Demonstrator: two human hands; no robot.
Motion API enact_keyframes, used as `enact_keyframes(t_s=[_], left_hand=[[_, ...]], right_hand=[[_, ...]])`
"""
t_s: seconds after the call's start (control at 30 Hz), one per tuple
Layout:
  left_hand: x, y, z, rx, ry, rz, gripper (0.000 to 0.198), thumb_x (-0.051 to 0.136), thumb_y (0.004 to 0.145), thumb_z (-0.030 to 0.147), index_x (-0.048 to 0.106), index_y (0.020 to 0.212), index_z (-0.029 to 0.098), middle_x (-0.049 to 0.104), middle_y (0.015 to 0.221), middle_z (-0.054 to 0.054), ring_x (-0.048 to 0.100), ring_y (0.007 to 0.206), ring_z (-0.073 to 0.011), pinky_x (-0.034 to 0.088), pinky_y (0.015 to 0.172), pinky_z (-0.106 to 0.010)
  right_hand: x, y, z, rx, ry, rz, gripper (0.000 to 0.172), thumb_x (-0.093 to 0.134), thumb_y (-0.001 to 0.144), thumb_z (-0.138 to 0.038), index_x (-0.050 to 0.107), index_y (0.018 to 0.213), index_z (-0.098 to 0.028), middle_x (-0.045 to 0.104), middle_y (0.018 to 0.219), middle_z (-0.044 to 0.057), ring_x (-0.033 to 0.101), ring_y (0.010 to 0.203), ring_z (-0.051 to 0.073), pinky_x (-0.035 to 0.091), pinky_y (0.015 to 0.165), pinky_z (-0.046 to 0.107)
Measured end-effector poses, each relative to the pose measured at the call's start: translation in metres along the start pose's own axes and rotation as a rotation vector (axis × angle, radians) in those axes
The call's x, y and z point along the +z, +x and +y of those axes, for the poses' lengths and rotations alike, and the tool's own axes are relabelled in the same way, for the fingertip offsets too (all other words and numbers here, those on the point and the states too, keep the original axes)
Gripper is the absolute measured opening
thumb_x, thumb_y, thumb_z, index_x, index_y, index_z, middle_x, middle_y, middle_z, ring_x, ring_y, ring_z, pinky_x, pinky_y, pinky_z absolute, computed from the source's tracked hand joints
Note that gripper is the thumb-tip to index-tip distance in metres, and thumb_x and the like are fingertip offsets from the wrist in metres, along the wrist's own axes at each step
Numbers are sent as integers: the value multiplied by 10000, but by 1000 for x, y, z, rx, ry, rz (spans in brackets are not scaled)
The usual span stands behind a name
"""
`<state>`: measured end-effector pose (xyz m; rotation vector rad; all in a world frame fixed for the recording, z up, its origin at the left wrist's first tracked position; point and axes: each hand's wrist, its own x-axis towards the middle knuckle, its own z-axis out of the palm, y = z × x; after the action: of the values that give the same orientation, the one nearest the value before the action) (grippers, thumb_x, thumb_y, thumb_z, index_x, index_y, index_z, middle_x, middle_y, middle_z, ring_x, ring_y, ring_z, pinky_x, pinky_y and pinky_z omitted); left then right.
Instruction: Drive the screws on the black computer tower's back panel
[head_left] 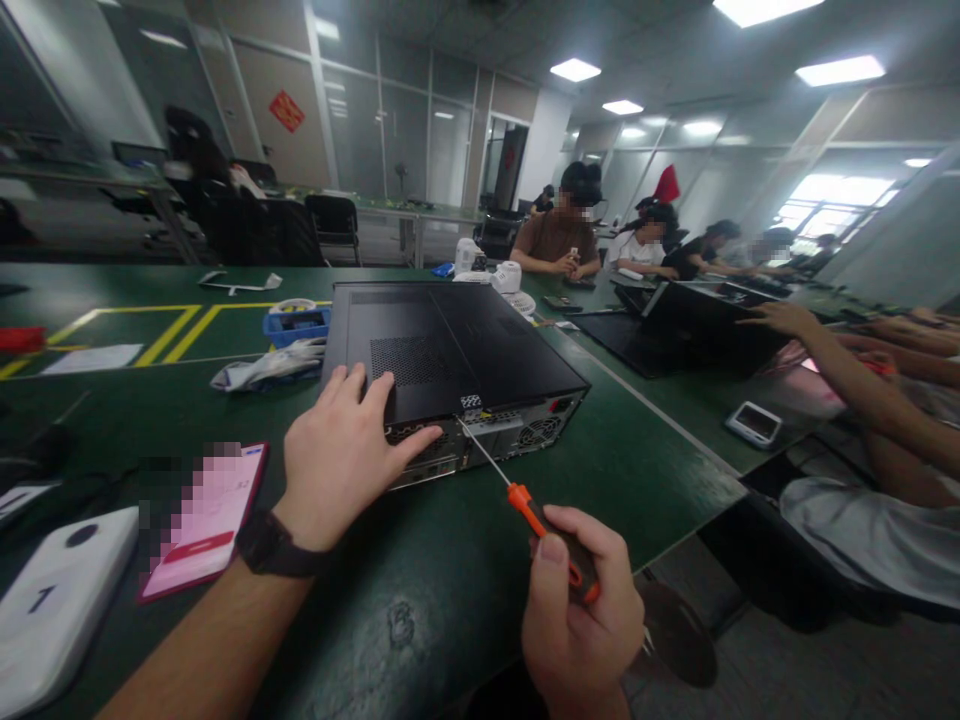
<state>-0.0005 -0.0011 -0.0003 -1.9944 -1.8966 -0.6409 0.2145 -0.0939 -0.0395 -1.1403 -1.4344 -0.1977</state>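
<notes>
My right hand (581, 610) grips the driver (528, 508), my left hand (337, 460) lies spread on the case (472, 340), and a slanted push could skid the tip (460, 420).

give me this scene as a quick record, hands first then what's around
left hand: spread over the black computer case
right hand: grips an orange-and-black screwdriver
tip: at the case's near top edge
case: lies flat on the green table
left of case: blue bin, crumpled pale fabric
near left: white object marked 1, flat pink item
</notes>
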Motion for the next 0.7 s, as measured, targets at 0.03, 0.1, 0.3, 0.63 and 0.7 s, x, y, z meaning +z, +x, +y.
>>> enact_keyframes(t_s=[0.03, 0.1, 0.3, 0.63, 0.7], left_hand=[[0, 0, 0, 1, 2, 1, 794, 628, 929, 713, 624, 1447, 112, 574, 1552, -267, 500, 1487, -449, 524, 1111, -566], [0, 0, 0, 1, 4, 3, 792, 631, 925, 718, 629, 1439, 116, 580, 1546, -264, 504, 1484, -446, 524, 1113, -563], [0, 0, -1, 4, 3, 3, 782, 631, 929, 706, 625, 1442, 115, 577, 1549, -265, 505, 1485, -443, 519, 1117, -555], [1, 0, -1, 9, -7, 7, 788, 626, 931, 703, 628, 1443, 104, 575, 1546, -277, 496, 1489, -457, 508, 1124, -569], [1, 0, -1, 6, -4, 3, 786, 624, 932, 703, 626, 1446, 108, 573, 1549, -276, 494, 1491, -456, 509, 1123, -570]], right_hand=[[0, 1, 0, -24, 33, -4, 150, 615, 995, -222, 680, 1125, -188, 734, 900, 49, 745, 748, 192, 626, 659, 305], [0, 1, 0, -59, 73, -8, 155, 612, 976, -200, 673, 1117, -189, 724, 913, 50, 736, 764, 192, 618, 657, 304], [0, 0, 0, 31, -23, 1, 128, 619, 1009, -213, 705, 1104, -207, 740, 829, 13, 709, 626, 158, 592, 609, 278], [-2, 2, 1, 2, -30, -13, 136, 614, 1003, -186, 694, 1112, -204, 747, 863, 16, 731, 674, 157, 633, 675, 291], [-2, 3, 1, -15, 15, -26, 159, 603, 999, -209, 683, 1136, -197, 743, 895, 35, 741, 724, 176, 637, 677, 307]])
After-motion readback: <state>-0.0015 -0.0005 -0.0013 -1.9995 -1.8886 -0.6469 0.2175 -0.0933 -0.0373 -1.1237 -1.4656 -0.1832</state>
